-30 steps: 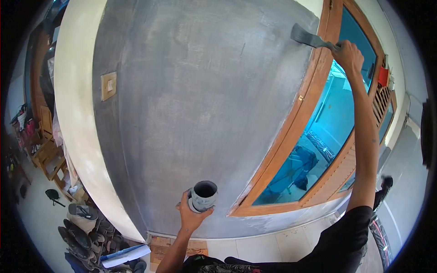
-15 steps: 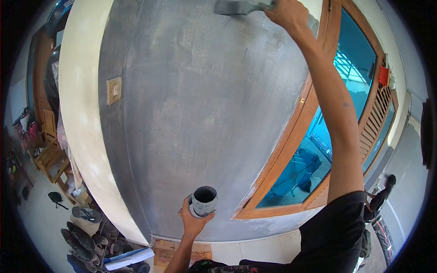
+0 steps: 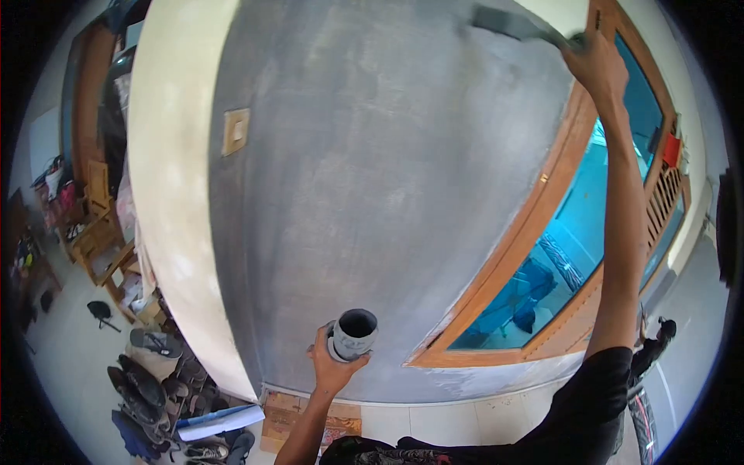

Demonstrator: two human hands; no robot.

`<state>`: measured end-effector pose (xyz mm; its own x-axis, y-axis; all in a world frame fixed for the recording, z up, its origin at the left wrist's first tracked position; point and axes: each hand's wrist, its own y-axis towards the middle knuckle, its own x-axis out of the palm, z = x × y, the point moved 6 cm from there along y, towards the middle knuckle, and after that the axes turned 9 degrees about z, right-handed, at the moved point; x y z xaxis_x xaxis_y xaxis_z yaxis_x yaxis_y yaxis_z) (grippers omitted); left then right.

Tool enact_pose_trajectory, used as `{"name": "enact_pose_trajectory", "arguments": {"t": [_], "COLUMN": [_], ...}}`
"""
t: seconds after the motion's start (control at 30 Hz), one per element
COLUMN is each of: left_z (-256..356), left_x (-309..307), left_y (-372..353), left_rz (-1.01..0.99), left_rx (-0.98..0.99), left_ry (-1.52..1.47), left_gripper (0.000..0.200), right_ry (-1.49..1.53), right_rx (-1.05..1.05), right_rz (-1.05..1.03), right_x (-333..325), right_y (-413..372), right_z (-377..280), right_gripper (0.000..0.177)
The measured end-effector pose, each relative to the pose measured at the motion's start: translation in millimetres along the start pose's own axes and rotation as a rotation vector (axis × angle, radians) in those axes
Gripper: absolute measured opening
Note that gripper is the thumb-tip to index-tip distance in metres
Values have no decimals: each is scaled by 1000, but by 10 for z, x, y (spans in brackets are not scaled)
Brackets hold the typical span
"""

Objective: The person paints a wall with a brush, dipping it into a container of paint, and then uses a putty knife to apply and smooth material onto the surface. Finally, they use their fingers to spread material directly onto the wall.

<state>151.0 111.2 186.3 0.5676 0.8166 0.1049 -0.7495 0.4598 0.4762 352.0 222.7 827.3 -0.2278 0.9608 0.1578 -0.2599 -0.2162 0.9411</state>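
My left hand (image 3: 335, 370) is wrapped round a grey-smeared cup (image 3: 355, 335), held upright with its dark opening facing up, low in front of the wall. High at the upper right, my right hand (image 3: 598, 68) grips the handle of a wide brush (image 3: 508, 23). The brush head points left, over the top of the grey wall (image 3: 364, 186); motion blurs it, and whether it touches the wall is hard to tell. Patchy lighter marks show on the wall's grey surface. What the cup holds is too dark to make out.
A light switch (image 3: 235, 132) sits on the wall's left part. To the right is a wood-framed window (image 3: 496, 349) with blue glass. Shoes (image 3: 139, 387) and a white-and-blue box (image 3: 221, 422) lie at the lower left, near cardboard (image 3: 337, 422) on the floor. Wooden chairs (image 3: 97, 240) stand farther left.
My right hand has moved right and slightly down with the brush. The view has shifted, so the wall and switch appear farther right. My left hand still holds the cup.
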Motion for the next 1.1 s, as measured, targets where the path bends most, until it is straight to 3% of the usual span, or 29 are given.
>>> {"name": "enact_pose_trajectory", "arguments": {"t": [0.07,0.1,0.17,0.2,0.23,0.27,0.37,0.43,0.5,0.57,0.63,0.7,0.83,0.97,1.07,1.1], "left_z": [-27,-100,-162,-156,-150,-159,-240,-369,-482,-603,-607,-582,-409,-367,-301,-289], "left_x": [-113,-143,-253,-328,-393,-459,-667,-785,-916,-978,-955,-894,-764,-709,-693,-678], "left_y": [-5,-25,-96,-132,-161,-200,-239,-284,-258,-220,-103,41,151,168,146,151], "left_rz": [34,36,53,86,120,138,183,265,288,359,321,265,198,184,164,157], "left_rx": [-9,-33,-63,-73,-80,-82,-96,-223,-209,-202,-201,-181,-110,-70,-85,-101], "left_ry": [36,10,-7,-22,-38,-34,12,-192,-34,204,188,143,83,99,91,89], "left_gripper": [87,86,86,87,87,87,88,90,91,91,91,90,86,80,80,80], "right_ry": [189,311,441,476,509,527,532,487,336,204,82,1,-127,-289,-203,-139], "right_rx": [-110,103,33,12,-7,-10,-74,-138,-72,-146,-31,20,124,156,153,204], "right_rz": [114,-19,-100,44,190,195,16,-8,-183,-167,-237,-344,-389,-379,-261,-345], "right_x": [22,-226,-140,-9,188,348,593,396,363,587,569,628,635,346,51,-28], "right_y": [219,251,408,477,510,541,597,428,343,278,48,-182,-715,-907,-788,-683], "right_z": [-743,-1269,-1989,-2306,-2588,-2783,-3131,-2917,-2488,-1837,-1163,-432,827,1266,1056,785], "right_gripper": [58,40,37,38,40,40,42,39,37,66,55,70,71,72,73,66]}}
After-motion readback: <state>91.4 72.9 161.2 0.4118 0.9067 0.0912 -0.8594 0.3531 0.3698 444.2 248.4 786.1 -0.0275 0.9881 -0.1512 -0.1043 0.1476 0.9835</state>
